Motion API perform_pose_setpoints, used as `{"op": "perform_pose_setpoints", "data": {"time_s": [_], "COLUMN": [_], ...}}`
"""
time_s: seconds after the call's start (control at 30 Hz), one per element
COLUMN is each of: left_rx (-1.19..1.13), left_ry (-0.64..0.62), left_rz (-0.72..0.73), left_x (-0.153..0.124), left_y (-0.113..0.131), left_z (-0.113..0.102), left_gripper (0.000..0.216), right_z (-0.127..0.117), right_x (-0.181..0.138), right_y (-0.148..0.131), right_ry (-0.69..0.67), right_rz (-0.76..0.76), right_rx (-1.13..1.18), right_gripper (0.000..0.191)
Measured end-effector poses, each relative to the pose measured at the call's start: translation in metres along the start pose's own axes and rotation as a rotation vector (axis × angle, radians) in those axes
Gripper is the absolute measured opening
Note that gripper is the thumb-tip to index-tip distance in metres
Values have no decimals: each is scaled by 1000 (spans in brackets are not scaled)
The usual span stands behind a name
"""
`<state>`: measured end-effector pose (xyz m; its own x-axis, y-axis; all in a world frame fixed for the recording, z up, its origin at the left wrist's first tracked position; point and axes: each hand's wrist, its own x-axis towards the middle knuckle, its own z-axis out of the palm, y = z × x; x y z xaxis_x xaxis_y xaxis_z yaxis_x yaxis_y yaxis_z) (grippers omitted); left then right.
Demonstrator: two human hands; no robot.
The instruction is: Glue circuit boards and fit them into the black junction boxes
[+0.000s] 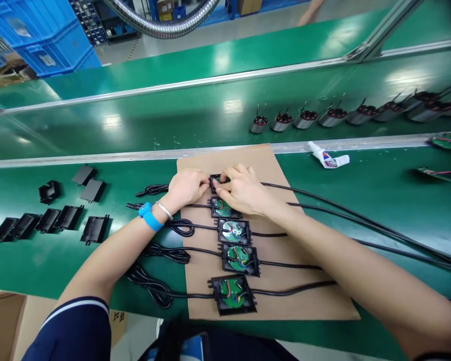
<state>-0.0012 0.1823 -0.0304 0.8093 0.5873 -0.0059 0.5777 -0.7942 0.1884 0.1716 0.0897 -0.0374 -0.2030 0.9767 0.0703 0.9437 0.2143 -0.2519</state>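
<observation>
Both hands meet at the farthest black box [215,179] in a column of open black boxes on a brown cardboard sheet [270,296]. My left hand [187,186] pinches its left side and my right hand [237,189] presses on its right side, fingers curled. Each box holds a round green circuit board [237,257] with coloured wires. Black cables [361,215] run out right, and coiled cables [173,253] lie to the left. The blue wristband [149,216] and a bracelet sit on my left wrist.
Several black plastic lids [54,219] lie at left on the green table. Beyond a metal rail, a green conveyor [173,120] carries a row of small cylindrical motors [308,119]. A white tube [327,158] lies at the rail. Blue crates [45,35] stand far left.
</observation>
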Motion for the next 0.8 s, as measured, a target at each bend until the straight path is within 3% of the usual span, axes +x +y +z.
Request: {"op": "perform_pose_setpoints", "data": {"time_s": [0.2,0.3,0.47,0.67,0.8], "left_rx": [90,-15,-71,-52,-142], "left_ry": [84,33,7,59,22], "left_rz": [51,82,55,127,168], "left_x": [-34,-51,-48,-64,-85], "left_y": [19,25,21,30,45], "left_z": [-10,-3,12,2,8], "left_gripper": [25,20,17,21,18], "right_z": [-7,-2,7,4,4], "right_x": [-30,-48,-47,-69,-99], "right_y": [-19,-41,-52,-30,-48], "right_ry": [59,41,-6,36,48], "right_rz": [-59,-107,-98,-171,-129], "right_rx": [-68,-74,-192,107,112], "right_gripper": [42,44,47,44,44]}}
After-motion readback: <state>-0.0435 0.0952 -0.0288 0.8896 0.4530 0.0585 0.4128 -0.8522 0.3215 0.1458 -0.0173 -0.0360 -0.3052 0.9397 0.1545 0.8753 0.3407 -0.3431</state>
